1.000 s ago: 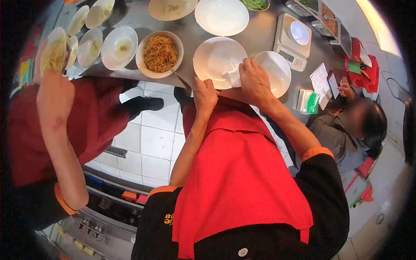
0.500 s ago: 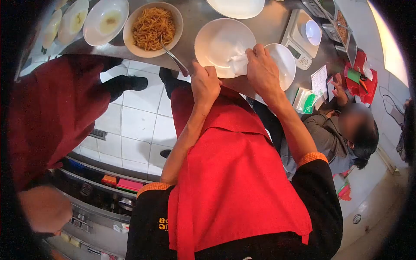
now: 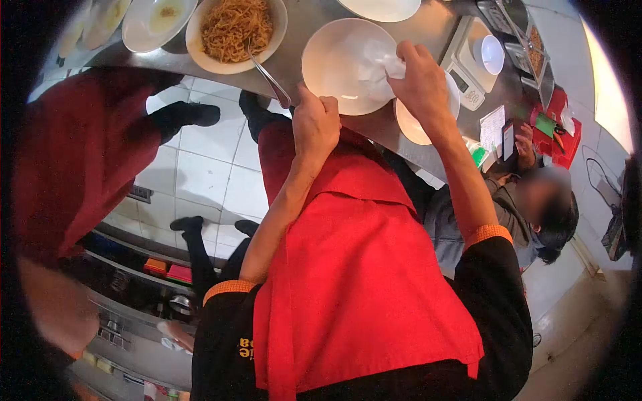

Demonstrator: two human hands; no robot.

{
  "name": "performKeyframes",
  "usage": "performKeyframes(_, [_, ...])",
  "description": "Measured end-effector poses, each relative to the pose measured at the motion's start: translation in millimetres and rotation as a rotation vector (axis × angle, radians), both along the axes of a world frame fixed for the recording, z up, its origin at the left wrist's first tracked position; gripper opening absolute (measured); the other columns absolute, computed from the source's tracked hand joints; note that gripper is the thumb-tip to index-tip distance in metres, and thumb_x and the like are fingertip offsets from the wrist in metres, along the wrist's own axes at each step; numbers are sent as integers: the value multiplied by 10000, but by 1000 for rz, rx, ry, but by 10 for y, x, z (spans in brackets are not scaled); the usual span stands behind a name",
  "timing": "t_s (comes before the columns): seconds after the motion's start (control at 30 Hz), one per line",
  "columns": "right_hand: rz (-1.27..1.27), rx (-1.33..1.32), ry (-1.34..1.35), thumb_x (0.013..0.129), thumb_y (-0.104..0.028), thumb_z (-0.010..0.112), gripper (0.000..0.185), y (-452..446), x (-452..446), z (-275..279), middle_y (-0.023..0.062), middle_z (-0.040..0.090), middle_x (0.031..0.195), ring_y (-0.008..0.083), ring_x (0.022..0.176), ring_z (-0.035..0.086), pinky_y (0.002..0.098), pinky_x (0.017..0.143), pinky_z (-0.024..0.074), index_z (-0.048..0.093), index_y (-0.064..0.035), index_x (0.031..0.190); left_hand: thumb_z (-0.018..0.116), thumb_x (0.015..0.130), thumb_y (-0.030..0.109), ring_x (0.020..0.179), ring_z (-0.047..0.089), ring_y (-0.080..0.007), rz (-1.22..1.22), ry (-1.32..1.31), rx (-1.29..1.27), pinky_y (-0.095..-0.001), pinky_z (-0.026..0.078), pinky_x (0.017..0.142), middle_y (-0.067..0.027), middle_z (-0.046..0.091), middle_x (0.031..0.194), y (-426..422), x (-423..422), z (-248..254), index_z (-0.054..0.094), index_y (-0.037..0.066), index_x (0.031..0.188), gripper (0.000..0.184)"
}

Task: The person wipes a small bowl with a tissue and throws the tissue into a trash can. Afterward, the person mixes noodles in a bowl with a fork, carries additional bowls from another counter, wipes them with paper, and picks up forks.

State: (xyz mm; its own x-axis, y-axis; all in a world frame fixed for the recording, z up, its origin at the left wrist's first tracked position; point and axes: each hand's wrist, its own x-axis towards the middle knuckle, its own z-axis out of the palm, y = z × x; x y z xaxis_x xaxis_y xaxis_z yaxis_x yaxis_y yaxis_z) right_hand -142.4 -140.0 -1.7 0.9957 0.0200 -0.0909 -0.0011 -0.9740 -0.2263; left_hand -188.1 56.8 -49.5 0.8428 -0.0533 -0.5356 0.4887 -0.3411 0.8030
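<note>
A white tissue or thin cloth (image 3: 378, 65) is bunched in the fingers of my right hand (image 3: 422, 83), over the right inner side of a white bowl (image 3: 328, 63). My left hand (image 3: 316, 130) is closed at that bowl's near left rim; its fingertips are partly hidden. Just left of it, the handle of a metal utensil (image 3: 271, 81) sticks out from a bowl (image 3: 192, 43) of brown noodles (image 3: 235, 28). Under my right wrist stands a smaller white bowl (image 3: 411, 123), partly covered by the hand.
Several white dishes (image 3: 157, 43) line the counter's left end. At right are a scale (image 3: 465, 73) with a small bowl (image 3: 490, 53), metal trays (image 3: 533, 50), papers (image 3: 493, 127) and a red container (image 3: 558, 144). A seated person (image 3: 461, 214) holds a phone (image 3: 508, 139); another person in a dark red apron (image 3: 80, 154) stands left.
My right hand has moved up and right with the tissue, which looks more spread out. My left hand stays by the rim. Dark-clad legs have appeared at lower left.
</note>
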Motion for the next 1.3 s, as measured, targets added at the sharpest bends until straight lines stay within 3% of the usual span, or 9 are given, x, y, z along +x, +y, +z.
performKeyframes(0.07, [6, -16, 26, 723, -154, 751, 356, -11, 54, -80, 150, 620, 945, 383, 851, 621, 457, 721, 500, 531, -67, 989, 454, 902, 153, 650, 630, -452, -19, -163, 109, -514, 496, 648, -255, 600, 612, -10, -56, -178, 396, -108, 1022, 293])
performKeyframes(0.37, [73, 60, 26, 730, -107, 724, 319, -47, 99, -83, 152, 642, 956, 381, 894, 620, 444, 765, 493, 535, -51, 982, 456, 897, 153, 748, 615, -499, 23, 23, -36, -540, 475, 671, -341, 600, 754, 12, 1, -11, 385, -112, 1082, 331])
performKeyframes(0.6, [200, 157, -16, 719, -44, 697, 295, -157, 130, -110, 158, 636, 938, 384, 895, 614, 438, 751, 490, 539, -54, 968, 450, 897, 148, 785, 604, -518, 39, -109, -6, -543, 478, 671, -348, 594, 764, -5, -67, -178, 393, -115, 1039, 304])
performKeyframes(0.87, [196, 118, -98, 755, -27, 677, 292, -245, 192, -219, 182, 653, 923, 355, 811, 657, 419, 666, 513, 543, -64, 1012, 441, 904, 169, 617, 657, -401, -5, -10, 1, -483, 527, 639, -228, 606, 588, 2, -21, 9, 394, -122, 1000, 311])
performKeyframes(0.93, [-221, 346, -68, 763, 21, 645, 307, -285, 205, -116, 213, 645, 978, 401, 839, 654, 452, 683, 522, 546, -66, 1040, 441, 904, 173, 619, 658, -402, 1, -21, 11, -485, 526, 634, -233, 608, 595, 5, -23, -21, 390, -123, 1009, 318])
performKeyframes(0.97, [-215, 345, -64, 763, 21, 645, 307, -324, 202, -27, 213, 645, 978, 401, 839, 654, 452, 683, 522, 546, -66, 1040, 440, 903, 177, 620, 658, -402, 0, -31, 21, -486, 525, 629, -238, 610, 602, 5, -30, -45, 387, -124, 1018, 327])
performKeyframes(1.03, [-420, 691, -250, 790, 19, 641, 331, -369, 208, 216, 198, 653, 997, 378, 814, 669, 430, 658, 531, 564, -82, 1096, 441, 899, 177, 634, 655, -417, -29, -88, 79, -494, 522, 636, -251, 610, 611, 13, -40, -92, 375, -131, 1040, 345])
performKeyframes(1.17, [-242, 622, -282, 789, 12, 648, 344, -602, 86, 121, 194, 646, 983, 368, 785, 658, 414, 689, 533, 578, -82, 1112, 437, 895, 177, 663, 648, -446, 14, -46, -21, -511, 514, 650, -265, 605, 614, 5, -15, -30, 369, -133, 1050, 353])
performKeyframes(1.3, [13, 205, -296, 749, -87, 702, 351, -399, 31, 140, 218, 624, 948, 393, 827, 627, 429, 764, 521, 583, -31, 1075, 433, 898, 178, 652, 652, -431, 27, -70, -1, -503, 515, 644, -248, 602, 597, -1, -30, -49, 365, -117, 1049, 338])
